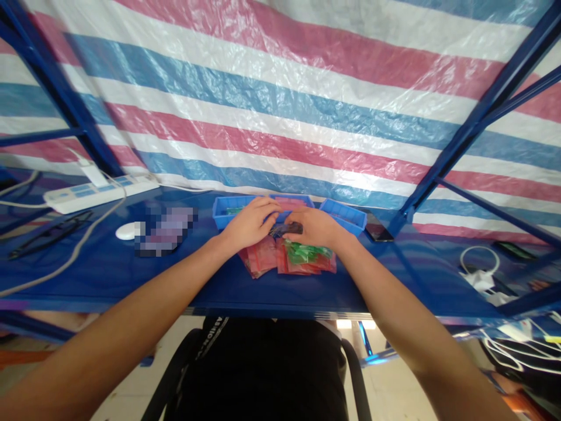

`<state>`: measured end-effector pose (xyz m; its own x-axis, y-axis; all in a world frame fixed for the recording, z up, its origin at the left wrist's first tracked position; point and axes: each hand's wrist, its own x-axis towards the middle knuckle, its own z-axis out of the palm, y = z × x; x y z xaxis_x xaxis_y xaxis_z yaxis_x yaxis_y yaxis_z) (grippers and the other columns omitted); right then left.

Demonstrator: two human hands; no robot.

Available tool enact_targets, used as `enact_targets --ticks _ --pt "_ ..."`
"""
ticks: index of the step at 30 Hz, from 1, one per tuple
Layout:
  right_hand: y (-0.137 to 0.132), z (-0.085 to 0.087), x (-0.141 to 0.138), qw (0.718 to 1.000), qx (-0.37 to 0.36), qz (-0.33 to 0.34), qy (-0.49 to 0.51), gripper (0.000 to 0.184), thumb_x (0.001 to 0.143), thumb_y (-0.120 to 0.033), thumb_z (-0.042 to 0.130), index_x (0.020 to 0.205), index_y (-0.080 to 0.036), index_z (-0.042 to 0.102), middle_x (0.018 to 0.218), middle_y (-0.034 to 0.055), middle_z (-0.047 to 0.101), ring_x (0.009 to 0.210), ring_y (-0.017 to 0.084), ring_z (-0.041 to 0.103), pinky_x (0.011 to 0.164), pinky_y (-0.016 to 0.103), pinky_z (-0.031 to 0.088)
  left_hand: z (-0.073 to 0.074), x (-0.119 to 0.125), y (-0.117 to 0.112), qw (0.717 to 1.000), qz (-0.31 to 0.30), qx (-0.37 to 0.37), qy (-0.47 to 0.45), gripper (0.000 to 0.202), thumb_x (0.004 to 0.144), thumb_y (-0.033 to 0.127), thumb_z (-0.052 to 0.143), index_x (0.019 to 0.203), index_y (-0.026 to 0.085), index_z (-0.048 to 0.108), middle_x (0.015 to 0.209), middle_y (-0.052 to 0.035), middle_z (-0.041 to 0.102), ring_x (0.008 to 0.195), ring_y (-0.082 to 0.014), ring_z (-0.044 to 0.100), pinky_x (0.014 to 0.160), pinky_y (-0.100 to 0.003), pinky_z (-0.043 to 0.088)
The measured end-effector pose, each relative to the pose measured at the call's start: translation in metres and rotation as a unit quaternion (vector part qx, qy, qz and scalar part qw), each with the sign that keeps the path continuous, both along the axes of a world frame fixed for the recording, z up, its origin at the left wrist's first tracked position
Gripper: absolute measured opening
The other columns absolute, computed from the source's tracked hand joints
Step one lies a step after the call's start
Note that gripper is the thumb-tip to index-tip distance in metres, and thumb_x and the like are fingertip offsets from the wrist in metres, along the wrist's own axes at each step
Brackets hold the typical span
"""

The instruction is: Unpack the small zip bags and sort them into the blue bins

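My left hand [254, 223] is curled at the front of the blue bins, its fingertips closed beside a small dark item [287, 228]. My right hand [314, 227] has its thumb and fingers on that item, whose kind is too blurred to tell. Just below the hands lie red plastic zip bags [262, 258] and, to their right, green packets [307, 253] on top of more red bags. Behind the left hand is a blue bin [222, 221] with greenish contents. Another blue bin [346, 217] stands angled behind the right hand, and reddish bags [288, 203] show between the hands.
On the left of the blue table [201, 280] are a power strip [105, 193] with cables, eyeglasses [50, 234], a white mouse-like object [129, 231] and a blurred-out purple item [169, 231]. A phone [378, 228] and white chargers [481, 279] lie right. Blue posts frame a striped sheet.
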<state>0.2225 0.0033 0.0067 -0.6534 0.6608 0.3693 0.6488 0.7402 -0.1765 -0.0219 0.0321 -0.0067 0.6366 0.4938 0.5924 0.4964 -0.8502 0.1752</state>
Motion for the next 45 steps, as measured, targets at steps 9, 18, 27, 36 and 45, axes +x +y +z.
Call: enact_targets --ticks 9,18,27,36,45 --pt "0.006 -0.001 -0.001 0.999 0.011 -0.012 0.031 0.022 0.096 -0.015 0.063 0.110 -0.023 0.080 0.106 0.0076 0.081 0.098 0.026 0.073 0.090 0.037 0.052 0.005 0.000 -0.003 1.000 0.003 -0.002 -0.006 0.033 0.107 0.033 0.047 0.121 0.021 0.074 0.118 -0.0106 0.076 0.118 -0.0302 0.067 0.108 -0.049 0.051" --pt "0.007 -0.004 -0.002 0.998 -0.052 0.009 0.033 0.027 0.087 -0.012 0.069 0.110 -0.023 0.080 0.100 0.0055 0.082 0.088 0.024 0.074 0.085 0.035 0.053 0.004 0.001 -0.004 1.000 -0.008 -0.011 0.005 0.032 0.105 0.031 0.048 0.120 0.022 0.075 0.117 -0.0088 0.078 0.114 -0.0291 0.069 0.107 -0.048 0.052" --pt "0.007 -0.003 -0.007 0.963 -0.074 0.002 0.258 0.021 0.089 -0.019 0.068 0.107 -0.020 0.078 0.099 0.0034 0.082 0.083 0.019 0.074 0.084 0.033 0.057 0.010 0.002 -0.012 0.997 0.014 -0.050 -0.055 0.041 0.109 0.047 0.047 0.125 0.022 0.076 0.121 -0.0083 0.079 0.112 -0.0281 0.073 0.101 -0.041 0.055" --pt "0.011 -0.002 -0.007 0.886 -0.207 0.023 0.413 0.030 0.084 -0.043 0.083 0.102 -0.019 0.078 0.097 0.0055 0.082 0.084 0.019 0.074 0.080 0.032 0.058 0.017 0.006 -0.022 0.981 0.017 -0.121 -0.147 0.042 0.103 0.052 0.060 0.125 0.021 0.076 0.117 -0.0078 0.082 0.104 -0.0255 0.077 0.068 -0.027 0.055" --pt "0.009 -0.003 -0.009 0.858 -0.254 0.038 0.444 0.037 0.081 -0.042 0.088 0.108 -0.019 0.077 0.096 0.0048 0.081 0.080 0.017 0.072 0.065 0.026 0.055 0.018 0.004 -0.022 0.970 0.036 -0.148 -0.188 0.040 0.101 0.049 0.066 0.131 0.023 0.073 0.106 -0.0051 0.082 0.090 -0.0214 0.076 0.068 -0.027 0.052"
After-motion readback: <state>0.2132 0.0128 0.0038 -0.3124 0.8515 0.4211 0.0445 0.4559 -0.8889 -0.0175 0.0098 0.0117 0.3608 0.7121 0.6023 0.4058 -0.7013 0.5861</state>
